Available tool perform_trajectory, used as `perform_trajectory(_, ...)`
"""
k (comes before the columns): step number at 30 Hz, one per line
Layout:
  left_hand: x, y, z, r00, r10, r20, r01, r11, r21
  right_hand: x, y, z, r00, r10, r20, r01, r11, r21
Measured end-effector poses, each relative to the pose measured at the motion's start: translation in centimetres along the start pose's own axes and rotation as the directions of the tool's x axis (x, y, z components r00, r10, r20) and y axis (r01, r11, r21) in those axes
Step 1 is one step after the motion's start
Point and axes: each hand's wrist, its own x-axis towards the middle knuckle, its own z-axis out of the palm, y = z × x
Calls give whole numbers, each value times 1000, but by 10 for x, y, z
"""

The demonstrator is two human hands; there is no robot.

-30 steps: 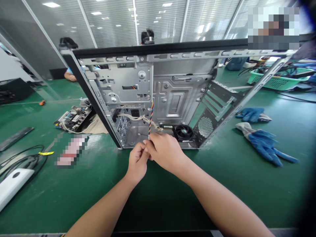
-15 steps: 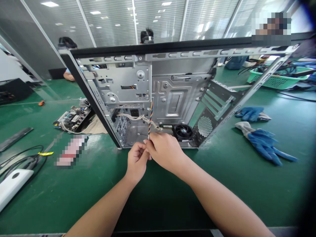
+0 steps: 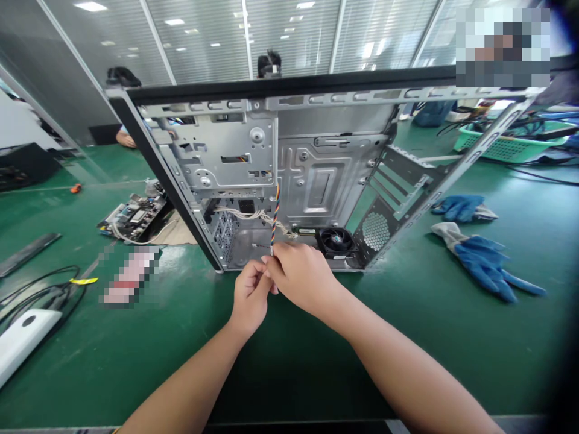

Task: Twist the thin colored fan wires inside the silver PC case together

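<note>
An open computer case (image 3: 335,175) stands on the green table. From its drive cage (image 3: 217,150) hangs a multicoloured twisted cable (image 3: 275,220), whose lower end runs into my fingers. My right hand (image 3: 303,268) pinches this cable near its end at the case's front edge. Close against it, my left hand (image 3: 251,295) is closed too, its fingertips meeting the right ones; what lies between them is hidden. Behind the hands, a bundle of white cables (image 3: 253,216) crosses the case. A black fan (image 3: 337,240) rests on the case floor to the right.
Blue work gloves (image 3: 484,259) lie to the right, with a green basket (image 3: 506,141) of cables behind. A circuit board (image 3: 136,214), black cables (image 3: 49,283) and a white device (image 3: 27,337) are on the left. Other people sit beyond the case.
Almost nothing differs. Both hands stay together at the cable end, with only a very slight shift of the fingers.
</note>
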Motion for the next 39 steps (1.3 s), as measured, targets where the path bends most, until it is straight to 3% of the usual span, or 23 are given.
perform_trajectory(11, 1, -2, 0, 999, 4, -33, -4, 1000, -14, 0, -1, 0, 1000, 1, -4, -1, 1000, 10)
perform_trajectory(32, -1, -2, -1, 999, 24, 44, -24, 1000, 4, 0, 0, 1, 1000, -3, -13, 4, 1000, 21)
perform_trajectory(39, 0, -3, -2, 999, 41, -3, -40, 999, 29, 0, 0, 2, 1000, -3, 2, 3, 1000, 5)
